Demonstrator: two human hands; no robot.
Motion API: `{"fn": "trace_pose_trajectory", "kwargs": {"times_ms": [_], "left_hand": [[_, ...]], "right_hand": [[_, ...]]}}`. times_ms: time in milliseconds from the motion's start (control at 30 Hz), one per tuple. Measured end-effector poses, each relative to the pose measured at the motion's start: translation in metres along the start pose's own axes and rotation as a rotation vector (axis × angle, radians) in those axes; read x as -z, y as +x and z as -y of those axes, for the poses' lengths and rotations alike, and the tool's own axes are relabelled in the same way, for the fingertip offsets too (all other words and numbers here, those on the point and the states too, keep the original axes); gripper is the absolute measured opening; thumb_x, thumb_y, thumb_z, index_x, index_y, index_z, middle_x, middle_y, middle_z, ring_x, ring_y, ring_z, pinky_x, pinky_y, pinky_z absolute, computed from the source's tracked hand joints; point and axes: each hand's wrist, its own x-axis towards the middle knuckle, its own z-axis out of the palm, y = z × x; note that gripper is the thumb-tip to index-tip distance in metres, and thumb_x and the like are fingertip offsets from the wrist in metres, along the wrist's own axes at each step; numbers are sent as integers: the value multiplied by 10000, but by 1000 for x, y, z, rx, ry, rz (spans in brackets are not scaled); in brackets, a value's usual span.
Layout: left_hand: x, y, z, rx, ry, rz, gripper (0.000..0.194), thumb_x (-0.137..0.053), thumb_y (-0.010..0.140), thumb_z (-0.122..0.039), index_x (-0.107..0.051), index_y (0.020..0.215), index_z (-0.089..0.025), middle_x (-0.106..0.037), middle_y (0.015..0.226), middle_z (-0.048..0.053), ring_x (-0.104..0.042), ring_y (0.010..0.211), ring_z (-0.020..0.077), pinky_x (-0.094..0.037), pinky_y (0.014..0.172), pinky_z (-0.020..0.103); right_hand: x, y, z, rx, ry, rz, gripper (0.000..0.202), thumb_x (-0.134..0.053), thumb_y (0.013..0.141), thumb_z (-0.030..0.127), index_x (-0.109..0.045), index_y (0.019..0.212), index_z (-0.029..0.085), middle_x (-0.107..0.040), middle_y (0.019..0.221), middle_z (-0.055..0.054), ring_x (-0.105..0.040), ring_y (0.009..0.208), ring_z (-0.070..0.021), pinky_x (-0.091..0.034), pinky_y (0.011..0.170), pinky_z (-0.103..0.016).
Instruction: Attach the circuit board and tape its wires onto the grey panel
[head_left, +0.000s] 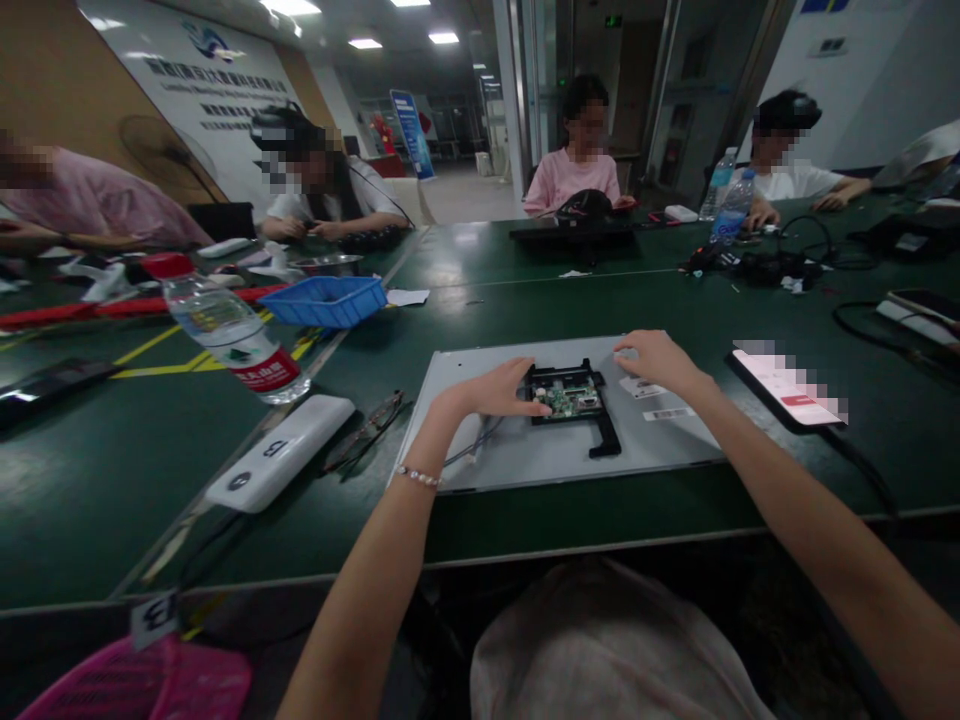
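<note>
A grey flat panel (517, 450), seemingly the back of a screen, lies on the green table in front of me. On it sits a black plastic bracket (606, 432) around a green circuit board (570, 400). My left hand (499, 388) grips the bracket's left side, its thumb by the board's lower corner and its fingers at the upper corner. My right hand (660, 360) holds nothing; its fingers are loosely bent and apart over the panel's upper right part. Beneath it are white labels (667, 414). A thin grey cable (474, 440) runs below my left wrist.
To the left are a white power bank (281, 455), glasses (367, 430), a water bottle (232, 335) and a blue tray (326, 303). A lit phone (787, 390) with a cable lies right. Several people sit around the table. A pink basket (150, 680) stands below.
</note>
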Motion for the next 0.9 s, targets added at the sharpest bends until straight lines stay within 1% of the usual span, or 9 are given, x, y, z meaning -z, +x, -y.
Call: {"fn": "trace_pose_trajectory", "kwargs": {"times_ms": [100, 200, 333, 500, 600, 667, 733, 833, 900], "left_hand": [[2, -3, 2, 19, -46, 68, 964, -556, 715, -660, -222, 1430, -105, -245, 1494, 189, -305, 1346, 278, -268, 1079, 345], [3, -4, 3, 22, -72, 107, 1042, -603, 676, -651, -169, 1445, -99, -200, 1509, 191, -275, 1361, 279, -242, 1097, 339], [3, -5, 2, 8, -88, 103, 1056, -642, 657, -619, -163, 1449, -109, -221, 1507, 175, -290, 1355, 276, -246, 1100, 339], [2, -5, 2, 6, -94, 87, 1012, -663, 662, -575, -195, 1445, -137, -244, 1501, 167, -303, 1351, 279, -266, 1094, 362], [2, -5, 3, 11, -105, 92, 1006, -666, 666, -568, -195, 1447, -143, -234, 1504, 168, -289, 1357, 287, -260, 1097, 371], [2, -4, 4, 12, -116, 104, 1030, -664, 662, -583, -178, 1451, -133, -220, 1507, 176, -276, 1361, 294, -242, 1105, 376], [1, -4, 6, 6, -125, 110, 1054, -659, 656, -603, -159, 1452, -125, -208, 1509, 182, -269, 1362, 299, -224, 1111, 382], [-1, -2, 8, -19, -136, 108, 1073, -662, 643, -617, -152, 1448, -125, -209, 1507, 187, -271, 1355, 319, -232, 1104, 400], [-2, -1, 9, -30, -141, 110, 1089, -672, 626, -622, -158, 1442, -116, -221, 1500, 194, -280, 1346, 336, -246, 1096, 407]], "right_hand": [[-5, 1, 1, -37, -25, 11, 298, -532, 824, 302, -700, 1030, 167, -667, 1090, -108, -605, 1005, -247, -443, 892, -344], [-7, 1, -2, -37, -44, 28, 289, -532, 828, 312, -706, 1013, 173, -676, 1054, -101, -612, 981, -243, -453, 861, -332], [-8, 0, -4, -31, -74, 8, 265, -518, 839, 273, -721, 981, 179, -679, 1031, -106, -618, 954, -246, -468, 825, -346], [-7, -1, 2, -87, -132, -12, 264, -482, 871, 239, -736, 937, 208, -691, 984, -95, -621, 926, -256, -476, 771, -355], [-5, -1, 5, -98, -136, -42, 254, -492, 877, 239, -732, 950, 200, -683, 1008, -103, -618, 932, -255, -466, 789, -354], [-4, 0, 9, -55, -102, -79, 252, -492, 883, 229, -716, 991, 187, -673, 1041, -104, -609, 959, -242, -454, 824, -345], [-4, 5, 17, 38, -53, -95, 251, -492, 888, 220, -701, 1019, 173, -666, 1059, -99, -600, 977, -223, -440, 856, -329], [-8, 18, 36, 189, -31, -76, 237, -496, 895, 217, -704, 1000, 170, -663, 1060, -86, -592, 980, -207, -429, 865, -311], [-13, 29, 51, 247, -52, -64, 233, -496, 896, 204, -710, 982, 171, -662, 1054, -82, -588, 981, -207, -428, 847, -301]]}}
